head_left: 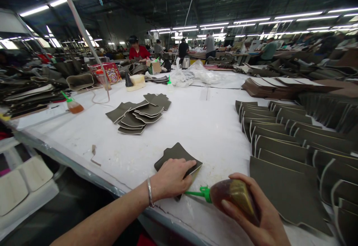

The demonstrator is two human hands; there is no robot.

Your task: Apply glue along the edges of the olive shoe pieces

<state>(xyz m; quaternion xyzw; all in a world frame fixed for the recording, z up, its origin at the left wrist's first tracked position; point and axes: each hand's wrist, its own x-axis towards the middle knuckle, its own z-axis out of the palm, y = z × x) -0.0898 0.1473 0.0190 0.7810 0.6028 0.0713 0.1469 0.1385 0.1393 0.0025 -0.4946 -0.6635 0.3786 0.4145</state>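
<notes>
My left hand [173, 177], with a silver bracelet at the wrist, grips a dark grey-green leather-like piece [175, 152] near the table's front edge. Its index finger stretches over the top towards the right corner, and the thumb side is partly hidden at the near edge. A squeeze bottle [231, 194] of amber-brown liquid lies tilted in my right hand [258, 212], fingers wrapped round it. Its green nozzle points left, the tip close to the piece's near edge below my left hand. Further back, a loose pile of similar pieces [137, 117] rests on the white table [201, 126].
Overlapping rows of cut pieces [282, 182] cover the table's right side, with a brown stack [265, 87] behind. Another green-tipped bottle [74, 106] stands at left, near a slanting pole [84, 33]. Clear plastic bags [192, 74] lie at the back. Several people work far off.
</notes>
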